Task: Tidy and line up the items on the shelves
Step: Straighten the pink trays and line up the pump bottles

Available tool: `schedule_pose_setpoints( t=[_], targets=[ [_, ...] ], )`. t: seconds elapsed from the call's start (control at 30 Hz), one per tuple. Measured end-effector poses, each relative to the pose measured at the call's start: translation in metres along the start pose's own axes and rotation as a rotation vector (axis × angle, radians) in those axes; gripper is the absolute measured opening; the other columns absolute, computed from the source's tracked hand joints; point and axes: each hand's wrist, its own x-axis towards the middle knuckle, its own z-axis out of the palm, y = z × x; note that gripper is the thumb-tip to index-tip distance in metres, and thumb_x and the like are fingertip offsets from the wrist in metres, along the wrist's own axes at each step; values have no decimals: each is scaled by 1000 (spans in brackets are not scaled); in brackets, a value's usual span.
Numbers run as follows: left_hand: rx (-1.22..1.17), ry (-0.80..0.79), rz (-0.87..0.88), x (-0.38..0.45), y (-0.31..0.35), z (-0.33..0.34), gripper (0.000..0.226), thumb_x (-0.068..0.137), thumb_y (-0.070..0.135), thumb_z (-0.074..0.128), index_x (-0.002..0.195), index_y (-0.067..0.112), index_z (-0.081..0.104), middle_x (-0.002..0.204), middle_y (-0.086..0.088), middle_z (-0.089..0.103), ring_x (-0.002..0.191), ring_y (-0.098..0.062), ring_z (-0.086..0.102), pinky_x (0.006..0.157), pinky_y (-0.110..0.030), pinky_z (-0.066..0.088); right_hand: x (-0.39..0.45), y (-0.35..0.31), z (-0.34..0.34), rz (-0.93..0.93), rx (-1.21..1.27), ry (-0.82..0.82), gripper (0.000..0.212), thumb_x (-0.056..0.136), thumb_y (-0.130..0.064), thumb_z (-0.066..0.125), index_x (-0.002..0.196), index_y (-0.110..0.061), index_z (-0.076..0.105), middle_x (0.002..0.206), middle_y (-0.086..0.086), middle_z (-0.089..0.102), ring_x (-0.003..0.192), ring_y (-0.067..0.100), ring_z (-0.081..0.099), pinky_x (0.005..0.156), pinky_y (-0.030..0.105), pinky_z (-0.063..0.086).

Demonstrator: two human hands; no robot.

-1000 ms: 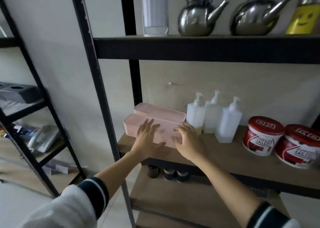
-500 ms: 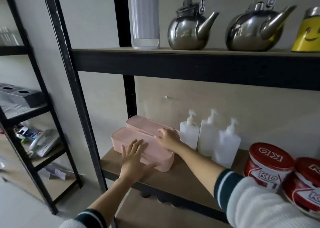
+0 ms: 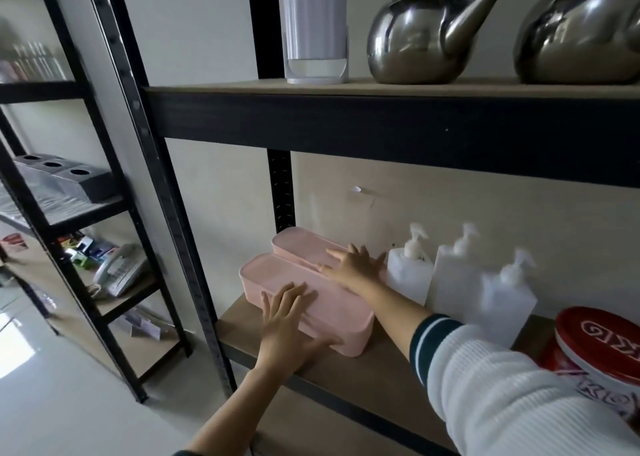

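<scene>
My left hand flat on front pink box | right hand flat on rear pink box | long axes run diagonally, parallel, touching.

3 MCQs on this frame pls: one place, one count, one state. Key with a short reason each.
1. Where is the right hand?
A. on the rear pink box
B. on a kettle
C. on the red tin

2. How many white pump bottles stand on the shelf?
A. one
B. three
C. five

3. How does the left hand lie on the front pink box?
A. fist closed
B. pinching its lid
C. fingers flat against it

Key: A, it rests on the box behind; B, three pump bottles beside the boxes; C, fingers straight and spread.
</scene>
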Motion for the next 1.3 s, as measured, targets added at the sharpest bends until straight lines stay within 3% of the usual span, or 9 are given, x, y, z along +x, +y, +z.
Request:
schedule_pose_setpoints(
  t=[0.2, 0.57, 0.77, 0.87, 0.93, 1.03, 1.1, 1.2, 1.3],
  targets=[
    [-7, 2, 1, -2, -4, 6, 94, 60, 88, 54, 128, 23, 56, 140, 7, 46, 137, -18, 30, 115, -57, 9, 16, 12, 1, -62, 32, 21, 55, 84, -70, 43, 136, -53, 38, 158, -1, 18, 145, 22, 15, 110, 61, -15],
    [-42, 24, 23, -2, -4, 6, 86, 64, 83, 55, 129, 27, 48, 139, 5, 46, 137, -22, 30, 112, -60, 20, 35, 12, 6, -40, 78, 110, 53, 75, -74, 47, 124, -55, 51, 155, -9, 28, 143, 16, 22, 112, 56, -16],
    [1, 7, 42, -2, -5, 6, 82, 68, 82, 52, 129, 28, 45, 139, 2, 46, 137, -24, 30, 109, -66, 19, 30, 8, 9, -88, -51, 129, 59, 81, -78, 31, 133, -51, 44, 157, -2, 21, 146, 20, 12, 111, 59, -15],
    [30, -14, 36, 1, -7, 9, 81, 72, 82, 45, 132, 28, 46, 140, 1, 45, 138, -22, 27, 110, -65, 10, 21, -3, 6, 4, 11, 93, 66, 92, -68, 13, 137, -35, 47, 158, 4, 20, 147, 26, 7, 111, 60, -14],
    [12, -32, 31, 4, -9, 11, 80, 74, 80, 44, 132, 26, 48, 140, 1, 45, 138, -21, 25, 111, -63, 5, 9, -10, 6, 62, 163, 102, 61, 98, -57, 14, 137, -24, 49, 157, 7, 23, 146, 27, 11, 112, 56, -10],
    [-21, -34, 38, 9, -10, 16, 76, 74, 75, 48, 132, 26, 50, 140, 0, 45, 138, -22, 27, 111, -64, 6, -19, -2, 20, -56, 270, 281, 40, 101, -41, 32, 132, -26, 52, 154, 6, 30, 145, 23, 15, 117, 52, 0],
    [-35, -17, 47, 12, -10, 19, 75, 76, 77, 44, 131, 26, 50, 139, 1, 46, 137, -22, 29, 110, -66, 9, -45, 9, 31, -126, 352, 327, 38, 101, -33, 38, 134, -21, 51, 154, 7, 31, 146, 20, 15, 119, 45, 7],
    [-19, -2, 53, 15, -11, 20, 81, 77, 81, 32, 129, 23, 53, 137, -1, 48, 135, -22, 28, 109, -66, 10, -74, 20, 43, -158, 363, 328, 43, 100, -35, 41, 138, -17, 46, 155, 2, 26, 146, 15, 12, 118, 31, 7],
    [-2, 1, 69, 17, -13, 22, 81, 78, 80, 33, 128, 20, 55, 135, -3, 51, 133, -24, 32, 107, -66, 11, -82, 26, 48, -170, 364, 354, 45, 99, -39, 41, 139, -17, 45, 154, 1, 28, 145, 13, 13, 116, 27, 8]
  ],
)
